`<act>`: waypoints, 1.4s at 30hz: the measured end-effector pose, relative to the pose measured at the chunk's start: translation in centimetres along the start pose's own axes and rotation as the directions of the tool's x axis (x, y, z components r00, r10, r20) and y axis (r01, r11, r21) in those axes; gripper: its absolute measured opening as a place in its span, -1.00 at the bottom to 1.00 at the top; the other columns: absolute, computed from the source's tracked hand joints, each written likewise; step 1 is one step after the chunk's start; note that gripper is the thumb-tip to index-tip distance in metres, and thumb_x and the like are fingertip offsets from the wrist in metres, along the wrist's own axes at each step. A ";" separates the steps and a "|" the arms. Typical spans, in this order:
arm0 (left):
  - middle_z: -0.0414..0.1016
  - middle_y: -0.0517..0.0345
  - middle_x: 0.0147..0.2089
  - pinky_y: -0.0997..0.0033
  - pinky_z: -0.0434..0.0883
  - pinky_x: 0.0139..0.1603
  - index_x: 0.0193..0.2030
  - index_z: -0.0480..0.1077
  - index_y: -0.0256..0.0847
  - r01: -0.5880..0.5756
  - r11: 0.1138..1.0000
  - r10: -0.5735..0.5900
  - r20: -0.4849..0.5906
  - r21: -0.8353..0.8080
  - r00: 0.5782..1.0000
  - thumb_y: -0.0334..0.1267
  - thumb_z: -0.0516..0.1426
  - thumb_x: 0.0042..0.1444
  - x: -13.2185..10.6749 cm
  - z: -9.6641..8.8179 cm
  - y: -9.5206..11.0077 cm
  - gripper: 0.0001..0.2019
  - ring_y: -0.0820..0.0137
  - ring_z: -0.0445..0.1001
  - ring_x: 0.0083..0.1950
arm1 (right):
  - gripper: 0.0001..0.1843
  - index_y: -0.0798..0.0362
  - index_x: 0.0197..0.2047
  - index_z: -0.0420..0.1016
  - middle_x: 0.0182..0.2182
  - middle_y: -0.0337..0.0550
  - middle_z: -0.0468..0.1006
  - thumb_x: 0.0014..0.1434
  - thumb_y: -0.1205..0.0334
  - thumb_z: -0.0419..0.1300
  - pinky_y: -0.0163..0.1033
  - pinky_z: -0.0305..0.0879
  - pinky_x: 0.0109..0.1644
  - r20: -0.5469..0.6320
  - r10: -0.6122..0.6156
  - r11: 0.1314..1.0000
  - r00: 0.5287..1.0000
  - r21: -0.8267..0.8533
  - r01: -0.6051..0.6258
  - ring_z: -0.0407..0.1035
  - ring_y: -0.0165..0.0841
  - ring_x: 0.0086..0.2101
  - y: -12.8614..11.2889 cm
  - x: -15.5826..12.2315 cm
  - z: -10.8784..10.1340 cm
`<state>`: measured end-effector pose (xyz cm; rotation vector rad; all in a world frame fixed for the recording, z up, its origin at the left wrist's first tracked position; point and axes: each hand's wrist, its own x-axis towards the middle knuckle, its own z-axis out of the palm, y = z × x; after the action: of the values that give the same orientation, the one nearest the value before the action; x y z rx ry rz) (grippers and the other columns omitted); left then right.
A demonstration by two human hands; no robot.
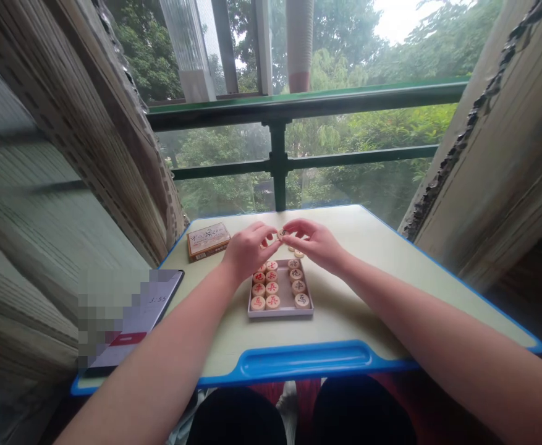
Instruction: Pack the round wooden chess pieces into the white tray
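Observation:
Above the far end of a shallow white tray [282,314], my left hand [251,247] and my right hand [314,243] meet at their fingertips. Pinched between them is a small round xiangqi piece [282,234] with a dark character. Red-lettered xiangqi pieces [272,288] fill two columns on the tray's left side. One column of black-lettered xiangqi pieces [298,287] runs along its right side, with a bare strip between. A few loose xiangqi pieces [298,253] lie beyond the tray, partly hidden by my right hand. My left hand covers part of the far left corner.
A printed cardboard box [209,241] lies at the back left of the pale table [368,290]. A tablet-like device [157,309] rests at the left edge, partly pixelated. The blue table rim [305,361] has a molded groove in front. Curtains flank the window and green railing [277,154].

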<state>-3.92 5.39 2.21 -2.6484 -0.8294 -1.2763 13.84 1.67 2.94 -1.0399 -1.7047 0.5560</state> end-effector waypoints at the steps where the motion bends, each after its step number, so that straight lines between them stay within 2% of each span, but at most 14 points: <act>1: 0.43 0.12 -0.36 0.55 0.36 -0.43 -0.27 0.41 -0.27 0.001 1.000 -0.001 0.002 0.003 1.000 -0.14 0.08 0.10 0.0 0.0 -0.1 -0.78 0.53 0.39 -0.46 | -0.72 0.09 -0.27 0.45 -0.35 -0.15 0.53 -0.02 0.09 0.24 -0.31 0.32 -0.35 0.013 -0.025 0.998 1.000 -0.059 0.025 0.36 -0.44 -0.43 0.1 0.0 -0.1; 6: 0.45 0.12 -0.36 0.49 0.35 -0.39 -0.27 0.42 -0.25 0.022 1.000 -0.023 0.090 0.009 0.996 -0.16 0.08 0.11 0.1 0.0 -0.1 -0.79 0.49 0.40 -0.43 | -0.78 0.09 -0.29 0.46 -0.35 -0.15 0.53 -0.01 0.15 0.22 -0.32 0.29 -0.37 0.042 -0.097 0.957 0.994 -0.269 0.104 0.32 -0.47 -0.48 0.5 0.1 -0.5; 10: 0.47 0.12 -0.32 0.44 0.36 -0.30 -0.24 0.43 -0.22 0.089 0.996 -0.092 0.165 0.029 0.982 -0.20 0.07 0.12 0.2 -0.1 0.3 -0.82 0.45 0.42 -0.38 | -0.81 0.08 -0.31 0.46 -0.37 -0.17 0.53 0.01 0.17 0.20 -0.32 0.26 -0.36 0.078 -0.118 0.918 0.990 -0.372 0.139 0.31 -0.46 -0.48 0.5 0.1 -0.8; 15: 0.45 0.08 -0.18 0.37 0.36 -0.18 -0.20 0.44 -0.19 0.187 0.975 -0.214 0.273 0.123 0.938 -0.25 -0.01 0.14 0.0 0.2 -0.2 -0.78 0.38 0.44 -0.26 | -0.82 0.07 -0.33 0.47 -0.35 -0.15 0.47 -0.02 0.17 0.21 -0.29 0.23 -0.32 0.079 -0.055 0.865 0.995 -0.495 0.087 0.29 -0.42 -0.44 0.0 0.1 -1.0; 17: 0.45 0.07 -0.16 0.35 0.35 -0.12 -0.20 0.44 -0.20 0.218 0.967 -0.246 0.284 0.129 0.927 -0.28 -0.03 0.15 -0.1 0.4 -0.9 -0.77 0.36 0.44 -0.20 | -0.81 0.06 -0.34 0.50 -0.32 -0.15 0.44 -0.04 0.16 0.23 -0.29 0.23 -0.27 0.147 0.002 0.866 0.989 -0.495 0.072 0.30 -0.41 -0.40 -0.3 0.0 -0.9; 20: 0.46 0.06 -0.18 0.34 0.34 -0.09 -0.23 0.45 -0.20 0.253 0.962 -0.272 0.283 0.103 0.920 -0.26 0.00 0.12 -0.3 0.4 -1.9 -0.78 0.34 0.43 -0.17 | -0.80 0.04 -0.35 0.54 -0.30 -0.14 0.40 -0.06 0.13 0.26 -0.29 0.23 -0.21 0.283 0.085 0.878 0.955 -0.474 0.062 0.33 -0.39 -0.34 -0.8 -0.2 -0.8; 23: 0.47 0.07 -0.23 0.35 0.35 -0.14 -0.27 0.46 -0.21 0.271 0.960 -0.278 0.286 0.064 0.917 -0.24 0.02 0.10 -0.3 0.4 -2.2 -0.79 0.34 0.42 -0.21 | -0.79 0.03 -0.33 0.55 -0.31 -0.15 0.39 -0.08 0.15 0.28 -0.29 0.23 -0.20 0.339 0.148 0.875 0.929 -0.482 0.036 0.33 -0.37 -0.32 -1.0 -0.4 -0.6; 28: 0.49 0.10 -0.31 0.40 0.34 -0.21 -0.34 0.47 -0.23 0.262 0.965 -0.248 0.327 0.002 0.912 -0.23 0.02 0.08 -0.1 0.4 -1.4 -0.78 0.38 0.42 -0.29 | -0.79 0.03 -0.31 0.56 -0.30 -0.15 0.39 -0.07 0.16 0.27 -0.29 0.24 -0.19 0.348 0.212 0.872 0.913 -0.489 -0.016 0.34 -0.36 -0.31 -1.0 -0.4 -0.5; 33: 0.50 0.11 -0.35 0.42 0.34 -0.25 -0.39 0.48 -0.24 0.266 0.963 -0.233 0.367 -0.042 0.901 -0.23 0.03 0.05 0.1 0.2 -0.7 -0.78 0.39 0.42 -0.31 | -0.77 0.03 -0.29 0.56 -0.34 -0.16 0.39 -0.06 0.14 0.26 -0.30 0.23 -0.21 0.334 0.226 0.862 0.915 -0.506 -0.028 0.34 -0.36 -0.33 -1.1 -0.5 -0.3; 37: 0.50 0.11 -0.33 0.47 0.35 -0.29 -0.34 0.50 -0.25 0.315 0.941 -0.244 0.400 -0.122 0.884 -0.32 0.06 -0.04 0.2 -0.2 -0.2 -0.80 0.41 0.42 -0.31 | -0.77 0.02 -0.29 0.56 -0.35 -0.17 0.39 -0.04 0.13 0.24 -0.30 0.22 -0.22 0.319 0.228 0.857 0.920 -0.514 -0.034 0.34 -0.37 -0.34 -1.0 -0.5 -0.2; 42: 0.51 0.11 -0.30 0.48 0.37 -0.22 -0.31 0.51 -0.26 0.342 0.926 -0.234 0.467 -0.160 0.853 -0.38 0.06 -0.15 0.2 -0.4 0.0 -0.74 0.42 0.42 -0.27 | -0.77 0.02 -0.28 0.56 -0.34 -0.17 0.39 -0.05 0.16 0.25 -0.32 0.22 -0.23 0.321 0.228 0.867 0.919 -0.496 -0.042 0.34 -0.37 -0.32 -0.7 -0.4 -0.2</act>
<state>-4.09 5.37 2.60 -3.1689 -1.2508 -0.8669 13.81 0.89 3.35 -1.4946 -2.1853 0.4436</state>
